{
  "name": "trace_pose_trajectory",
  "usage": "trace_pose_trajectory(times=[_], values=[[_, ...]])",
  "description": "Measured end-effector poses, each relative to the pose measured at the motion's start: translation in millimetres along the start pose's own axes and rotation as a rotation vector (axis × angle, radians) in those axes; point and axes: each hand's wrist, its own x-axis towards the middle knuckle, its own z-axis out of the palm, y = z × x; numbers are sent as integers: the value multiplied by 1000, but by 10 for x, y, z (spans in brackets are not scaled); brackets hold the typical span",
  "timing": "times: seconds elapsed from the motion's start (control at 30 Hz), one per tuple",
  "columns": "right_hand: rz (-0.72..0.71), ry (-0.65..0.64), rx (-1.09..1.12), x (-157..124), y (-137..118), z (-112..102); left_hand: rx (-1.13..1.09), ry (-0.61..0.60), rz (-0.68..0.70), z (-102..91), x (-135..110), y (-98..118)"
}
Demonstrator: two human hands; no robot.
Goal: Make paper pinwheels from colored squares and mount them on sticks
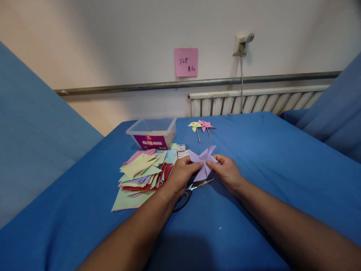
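Note:
A lilac paper pinwheel (203, 160) is held just above the blue sheet, pinched from both sides. My left hand (180, 174) grips its left side with thumb and fingers closed. My right hand (227, 172) pinches its centre and right side. Black-handled scissors (194, 187) lie on the sheet under and between my wrists. A spread pile of coloured paper squares (141, 173) sits just left of my left hand.
A clear plastic box (152, 132) with a purple label stands behind the paper pile. Two finished pinwheels on sticks, yellow (195, 126) and pink (205, 125), lie further back. A radiator (254, 101), a pink note (185, 62) and a wall plug (241, 42) are behind.

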Motion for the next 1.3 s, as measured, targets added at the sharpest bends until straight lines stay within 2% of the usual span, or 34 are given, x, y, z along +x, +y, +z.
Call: trace_pose_trajectory(times=[0.1,0.27,0.47,0.67,0.83,1.0,1.17,1.3], values=[[11,-9,20,19,48,-17,-82,-33,-30,-9,-1,0],[13,-12,22,1,47,4,-60,-56,-13,-14,-8,-4],[12,-32,29,-23,19,29,110,70,44,18,-4,6],[54,-84,226,-55,-54,41,44,57,16,-25,28,-2],[103,-6,335,-42,-74,38,-71,34,-7,-59,42,10],[134,30,353,-10,-49,16,-93,104,-16,-32,34,49],[153,-63,330,-30,-71,19,-150,148,-43,-37,45,58],[122,-153,209,-46,-27,53,-241,118,-65,-54,62,29]])
